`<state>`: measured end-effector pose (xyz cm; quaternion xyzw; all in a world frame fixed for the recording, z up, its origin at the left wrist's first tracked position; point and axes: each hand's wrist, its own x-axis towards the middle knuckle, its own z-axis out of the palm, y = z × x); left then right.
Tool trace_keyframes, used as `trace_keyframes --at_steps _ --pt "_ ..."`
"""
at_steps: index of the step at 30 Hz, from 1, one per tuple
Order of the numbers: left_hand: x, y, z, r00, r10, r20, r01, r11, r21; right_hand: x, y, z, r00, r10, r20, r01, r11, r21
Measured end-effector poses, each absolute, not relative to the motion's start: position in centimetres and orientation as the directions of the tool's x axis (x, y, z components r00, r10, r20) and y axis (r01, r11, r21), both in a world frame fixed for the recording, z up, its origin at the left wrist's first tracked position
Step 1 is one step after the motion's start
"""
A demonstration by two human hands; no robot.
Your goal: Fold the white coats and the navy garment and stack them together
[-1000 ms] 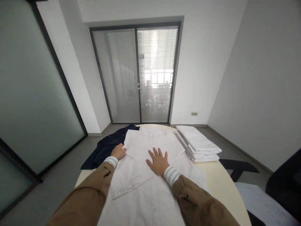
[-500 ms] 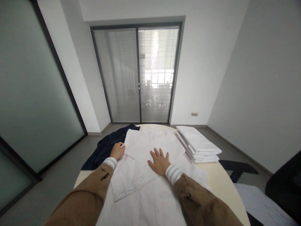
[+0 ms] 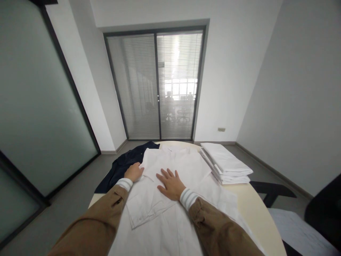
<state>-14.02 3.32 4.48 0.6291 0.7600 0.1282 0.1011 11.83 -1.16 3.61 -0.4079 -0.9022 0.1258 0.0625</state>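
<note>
A white long-sleeved shirt [image 3: 170, 227] lies spread on the round table, its collar end at the far side. One sleeve is folded across its front, with the cuff [image 3: 142, 218] towards me. At the shirt's left edge, near the shoulder, my left hand [image 3: 134, 172] has its fingers bent closed on the fabric; the fingertips are partly hidden. My right hand [image 3: 172, 185] rests flat on the middle of the shirt, palm down and fingers spread, holding nothing.
Dark navy clothing [image 3: 117, 167] lies at the table's left edge. A stack of folded white garments [image 3: 226, 163] sits at the far right of the pale tabletop [image 3: 262, 213]. A black chair [image 3: 323, 209] stands at the right, with pale cloth or paper [image 3: 298, 231] beside it.
My right hand has slid left across the shirt, towards the folded sleeve. My left hand stays at the shirt's left edge, nearly unmoved. The view has shifted slightly.
</note>
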Motion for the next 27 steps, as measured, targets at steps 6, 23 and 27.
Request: trace_keyframes --at_steps 6,23,27 --pt "-13.7 3.2 6.0 -0.117 0.993 -0.017 0.946 0.117 0.304 11.4 -1.6 4.9 -0.799 0.6 -0.053 0.585 0.752 -0.304" --pt "-9.8 2.2 8.7 0.133 0.989 0.061 0.921 -0.146 0.362 10.1 -3.1 3.1 -0.748 0.652 0.124 0.538 0.705 -0.463" --pt "-10.0 2.7 8.3 0.064 0.997 0.05 0.929 -0.078 0.362 10.0 -2.1 2.5 -0.734 0.651 0.196 0.517 0.722 -0.46"
